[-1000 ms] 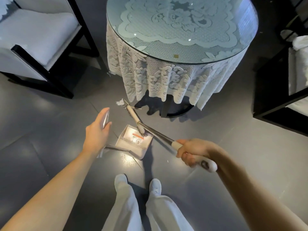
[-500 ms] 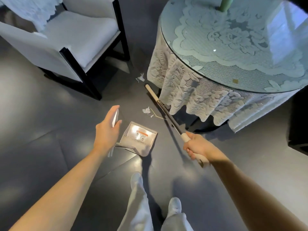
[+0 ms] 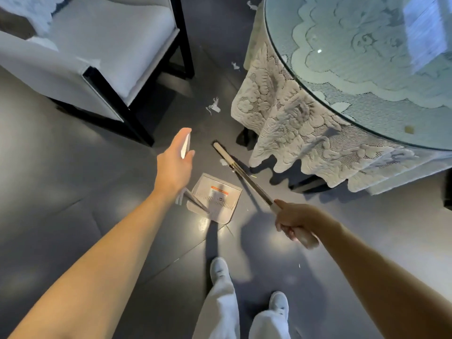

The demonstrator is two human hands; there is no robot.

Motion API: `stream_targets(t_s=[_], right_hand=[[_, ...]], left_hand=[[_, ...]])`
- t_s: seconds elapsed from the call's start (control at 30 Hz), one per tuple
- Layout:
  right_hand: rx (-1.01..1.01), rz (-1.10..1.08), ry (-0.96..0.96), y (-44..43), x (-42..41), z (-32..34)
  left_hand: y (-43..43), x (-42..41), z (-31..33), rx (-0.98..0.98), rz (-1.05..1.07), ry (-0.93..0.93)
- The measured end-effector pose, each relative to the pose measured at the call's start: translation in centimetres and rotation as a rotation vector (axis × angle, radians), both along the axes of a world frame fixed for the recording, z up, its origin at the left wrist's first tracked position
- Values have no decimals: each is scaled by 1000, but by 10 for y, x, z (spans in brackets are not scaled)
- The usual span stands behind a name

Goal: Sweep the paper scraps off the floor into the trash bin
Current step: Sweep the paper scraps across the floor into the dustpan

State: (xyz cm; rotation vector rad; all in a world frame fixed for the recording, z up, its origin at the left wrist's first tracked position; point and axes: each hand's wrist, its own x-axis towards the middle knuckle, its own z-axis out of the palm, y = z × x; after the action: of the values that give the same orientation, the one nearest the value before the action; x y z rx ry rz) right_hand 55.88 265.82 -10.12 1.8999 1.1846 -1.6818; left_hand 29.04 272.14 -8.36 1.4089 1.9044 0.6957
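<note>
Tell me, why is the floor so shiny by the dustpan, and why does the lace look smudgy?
Head view: a light glares off the glossy floor next to the dustpan; the lace cloth is smeared, probably by motion blur.

On the dustpan point(image 3: 230, 204): a sticker point(image 3: 219, 192) with an orange band and small print, too blurred for me to read.
Readable text: none I can make out.

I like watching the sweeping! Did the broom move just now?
Yes. The broom swung out: its head left the dustpan mouth and now lies farther out on the floor, close beside the lace tablecloth hem.
</note>
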Motion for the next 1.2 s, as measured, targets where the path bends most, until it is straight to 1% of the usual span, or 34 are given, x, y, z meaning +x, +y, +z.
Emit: stream_targets(t_s=[0.13,0.2,0.33,0.4,0.53,0.67,0.77,0.87,0.9,0.97,1.0,1.1,1.2], right_hand=[[-213,-99,77,-13,13,27],[-251,-135,89,-21,20,44],[-208,-216,81,-46,26,76],[-185,-235,90,-60,26,87],[-146,-286,68,-83,38,97],[-92,-337,45,-108,51,92],[-45,-283,-25,-124,49,77],[11,-140,-106,-139,32,55],[13,-99,-105,-144,22,48],[-18,-69,-39,-158,1,38],[-49,-86,14,-167,-8,36],[-125,-189,167,-191,-18,39],[-127,-306,216,-213,-3,48]], left_hand=[[10,15,3,16,-13,-68],[8,15,4,12,-40,-71],[-10,-1,8,-33,-112,-80],[-20,-12,7,-43,-150,-54],[-48,-22,8,-19,-192,-28],[-63,-29,12,-67,-288,14],[-72,-31,14,-103,-396,63],[-80,-25,10,-119,-463,105],[-80,-22,10,-114,-468,107],[-82,-14,9,-110,-466,103],[-84,-11,9,-109,-469,104],[-93,-3,11,-96,-490,118],[-112,-1,13,-81,-500,127]])
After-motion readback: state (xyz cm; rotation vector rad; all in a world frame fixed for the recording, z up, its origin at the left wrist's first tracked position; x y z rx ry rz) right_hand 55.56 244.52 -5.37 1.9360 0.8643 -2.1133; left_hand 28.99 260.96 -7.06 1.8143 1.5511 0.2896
